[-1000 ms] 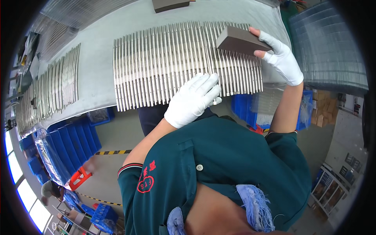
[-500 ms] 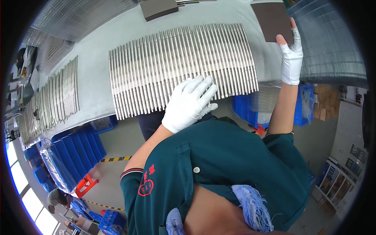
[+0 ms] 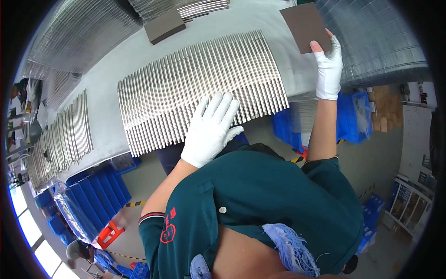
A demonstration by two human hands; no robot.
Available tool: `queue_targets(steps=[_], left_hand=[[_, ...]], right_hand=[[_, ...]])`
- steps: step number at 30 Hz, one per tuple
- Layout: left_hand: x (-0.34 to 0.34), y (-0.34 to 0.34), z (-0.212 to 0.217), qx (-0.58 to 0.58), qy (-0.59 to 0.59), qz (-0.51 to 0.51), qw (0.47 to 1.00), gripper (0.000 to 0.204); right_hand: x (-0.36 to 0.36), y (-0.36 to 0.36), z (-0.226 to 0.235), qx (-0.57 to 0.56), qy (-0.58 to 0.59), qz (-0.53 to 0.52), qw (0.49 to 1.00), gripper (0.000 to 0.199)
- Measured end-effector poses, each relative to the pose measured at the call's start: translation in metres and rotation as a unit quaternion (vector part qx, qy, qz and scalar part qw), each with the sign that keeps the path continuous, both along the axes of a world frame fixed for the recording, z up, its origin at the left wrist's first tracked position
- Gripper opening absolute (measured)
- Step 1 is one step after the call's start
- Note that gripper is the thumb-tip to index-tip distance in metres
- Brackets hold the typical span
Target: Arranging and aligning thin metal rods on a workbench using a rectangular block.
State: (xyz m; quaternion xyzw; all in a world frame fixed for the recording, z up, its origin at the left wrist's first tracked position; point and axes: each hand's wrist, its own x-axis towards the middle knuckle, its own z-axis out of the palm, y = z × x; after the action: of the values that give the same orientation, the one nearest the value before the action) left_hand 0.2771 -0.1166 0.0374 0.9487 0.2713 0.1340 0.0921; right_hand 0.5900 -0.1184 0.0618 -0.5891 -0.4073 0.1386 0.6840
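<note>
A row of slim, shiny metal rods (image 3: 186, 83) lies side by side on the pale table. My left hand (image 3: 209, 128), in a white glove, rests flat on the near part of the rods, fingers stretched out and nothing gripped. Off to the right, my right hand (image 3: 329, 69), in a white glove with bare thumb and fingertip showing, pinches the near corner of a flat, dark brown rectangular sheet (image 3: 306, 27). That sheet is held beyond the rods' right end; its exact material I cannot make out.
A brown block (image 3: 165, 27) sits behind the rods, near more thin rods (image 3: 202, 8). Another rod row (image 3: 69, 135) lies at left. Clear plastic-wrapped stacks (image 3: 371, 37) stand at far right. Blue bins (image 3: 100, 190) are below the table edge; a person (image 3: 79, 251) is at lower left.
The view has shifted, so the table and rods sit differently. The brown sheet is still in my right hand, and its flat face shows more fully. My left hand stays on the rods.
</note>
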Motion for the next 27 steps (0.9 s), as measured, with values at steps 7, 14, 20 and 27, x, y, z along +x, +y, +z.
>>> queue_targets(steps=[7, 14, 20, 27], left_hand=[[0.067, 0.01, -0.004, 0.008, -0.024, -0.126, 0.992, 0.074], [0.114, 0.001, -0.012, 0.03, -0.04, -0.11, 0.993, 0.075], [0.125, -0.004, -0.021, 0.074, -0.075, -0.054, 0.993, 0.046], [0.122, -0.007, -0.02, 0.035, -0.111, -0.07, 0.991, 0.064]], right_hand=[[-0.001, -0.003, -0.011, -0.014, -0.063, 0.015, 0.998, 0.057], [0.012, -0.006, -0.04, -0.021, -0.093, 0.022, 0.995, 0.058], [0.007, -0.011, -0.039, -0.152, -0.138, 0.024, 0.978, 0.057], [0.011, -0.006, -0.062, -0.096, -0.133, -0.003, 0.986, 0.057]])
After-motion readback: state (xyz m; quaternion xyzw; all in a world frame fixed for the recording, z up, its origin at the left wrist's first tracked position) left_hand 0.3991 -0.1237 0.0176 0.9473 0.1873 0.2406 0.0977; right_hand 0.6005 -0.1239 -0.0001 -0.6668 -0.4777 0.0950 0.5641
